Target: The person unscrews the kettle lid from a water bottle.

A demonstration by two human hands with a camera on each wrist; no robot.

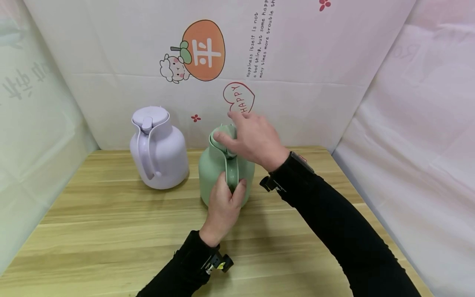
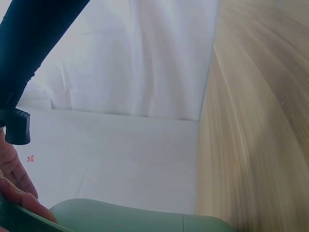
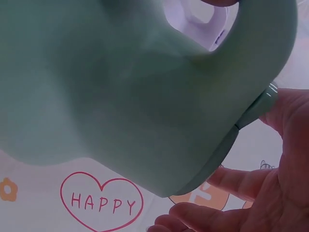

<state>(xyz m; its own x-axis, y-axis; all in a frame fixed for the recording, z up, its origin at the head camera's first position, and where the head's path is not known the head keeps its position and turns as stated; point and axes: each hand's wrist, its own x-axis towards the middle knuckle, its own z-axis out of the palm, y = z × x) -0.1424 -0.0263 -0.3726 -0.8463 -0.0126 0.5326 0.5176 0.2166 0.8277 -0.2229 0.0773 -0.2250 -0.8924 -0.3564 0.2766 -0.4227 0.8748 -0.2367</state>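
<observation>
A green thermos jug (image 1: 210, 173) stands on the table, its handle (image 1: 232, 171) facing me. My left hand (image 1: 222, 204) grips the lower part of that handle. Over the jug's lid (image 1: 223, 134) my right hand (image 1: 257, 138) is spread, thumb close to the lever end and fingers reaching past the far side. In the right wrist view the right hand (image 3: 294, 154) shows loosely bent fingers around the lid's edge, some apart from it. The left wrist view catches only part of the green jug (image 2: 135, 215) and some fingers at the lower left.
A lilac thermos jug (image 1: 168, 154) of the same shape stands to the left, lid on. The wooden table (image 1: 111, 231) ends at a printed white cloth backdrop (image 1: 122, 45), close behind both jugs. White cloth walls (image 1: 412, 136) flank the table.
</observation>
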